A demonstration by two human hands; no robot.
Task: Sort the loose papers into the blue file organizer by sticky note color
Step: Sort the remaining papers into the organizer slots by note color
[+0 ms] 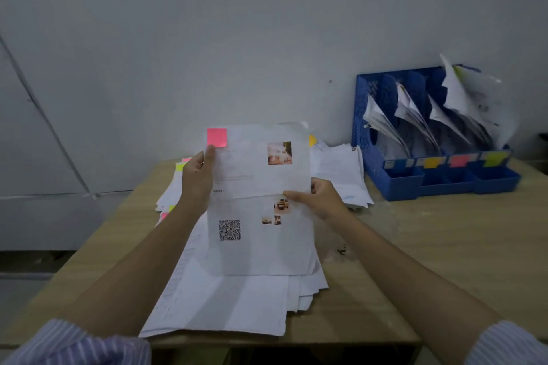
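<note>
At the far left of the wooden table point(430, 249), yellow-green and pink tabs peek out from the edge of the loose paper pile point(237, 299) spread across its middle. Above that pile the left hand point(197, 178) pinches the upper left edge of a printed sheet point(261, 210), thumb just under the pink sticky note point(217, 137) at its top corner. The sheet carries a QR code and small photos and is held up, facing the person. The right hand point(321, 198) grips its right edge, fingers curled round the paper. Further right, against the wall, stands the blue file organizer point(370, 157), its slots already holding papers and its front tagged blue, yellow, pink point(458, 160) and green. The colour looks read, so this seems the carrying step: the sheet needs to travel right and slide upright into the slot behind the pink tag, third along.
</note>
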